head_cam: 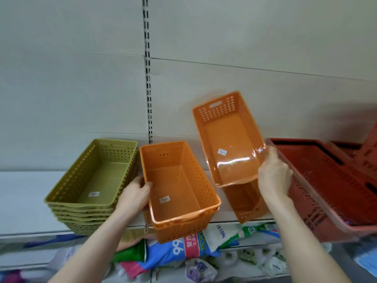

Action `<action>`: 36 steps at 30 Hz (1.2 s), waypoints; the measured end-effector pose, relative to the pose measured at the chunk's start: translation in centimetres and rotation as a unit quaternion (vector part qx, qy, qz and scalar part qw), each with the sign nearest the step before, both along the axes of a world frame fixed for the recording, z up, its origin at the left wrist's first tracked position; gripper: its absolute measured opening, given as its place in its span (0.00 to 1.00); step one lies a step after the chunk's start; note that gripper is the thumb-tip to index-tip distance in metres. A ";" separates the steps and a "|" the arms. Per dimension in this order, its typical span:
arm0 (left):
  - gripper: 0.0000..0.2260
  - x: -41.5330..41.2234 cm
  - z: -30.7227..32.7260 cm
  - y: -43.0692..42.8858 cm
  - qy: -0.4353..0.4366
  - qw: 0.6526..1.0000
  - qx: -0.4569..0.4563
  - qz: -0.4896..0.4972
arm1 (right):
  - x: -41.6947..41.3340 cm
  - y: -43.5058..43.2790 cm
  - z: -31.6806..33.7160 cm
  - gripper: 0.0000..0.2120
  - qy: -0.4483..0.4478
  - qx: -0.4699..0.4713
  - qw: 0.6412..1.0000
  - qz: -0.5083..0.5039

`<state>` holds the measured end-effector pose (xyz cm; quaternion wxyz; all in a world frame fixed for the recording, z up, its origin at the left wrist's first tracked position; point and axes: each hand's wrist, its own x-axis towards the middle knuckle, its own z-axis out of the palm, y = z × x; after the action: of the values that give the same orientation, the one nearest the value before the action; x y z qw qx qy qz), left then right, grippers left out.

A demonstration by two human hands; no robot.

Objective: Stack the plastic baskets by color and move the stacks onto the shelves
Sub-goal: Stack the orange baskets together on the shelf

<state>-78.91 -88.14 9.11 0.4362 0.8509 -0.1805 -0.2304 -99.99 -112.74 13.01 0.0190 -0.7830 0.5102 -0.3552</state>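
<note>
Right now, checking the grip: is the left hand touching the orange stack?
Touching. Head view: left hand hooks its thumb over the rim of the orange stack.

About six green baskets (pixel 91 180) sit in one nested stack. Right of that stack are four orange baskets: a nested pair (pixel 179 180), one tilted basket (pixel 228 139) and one lower basket (pixel 244 201) beneath it. Farther right are red baskets (pixel 326 180), at least two; the exact number is unclear.

Olive-green baskets (pixel 91 180) are stacked upright on the white shelf (pixel 20 190), at the left. Just beside them, nested orange baskets (pixel 179 190) are gripped at the left rim by the left hand (pixel 136 197), overhanging the shelf edge. A single orange basket (pixel 228 139) — tilted, far end raised — is held by the right hand (pixel 275 174) above a lower orange basket (pixel 242 201); red baskets (pixel 326 190) are seen rightmost.
</note>
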 end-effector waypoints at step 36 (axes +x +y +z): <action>0.23 -1.3 0.3 -1.0 -0.022 0.998 -0.044 -0.039 | -0.7 -3.4 -8.3 0.30 0.148 0.278 0.949 -0.005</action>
<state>-80.19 -89.17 9.39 0.4601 0.8278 -0.2335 -0.2203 -100.68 -116.12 4.68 0.1586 -0.7879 0.5897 -0.0798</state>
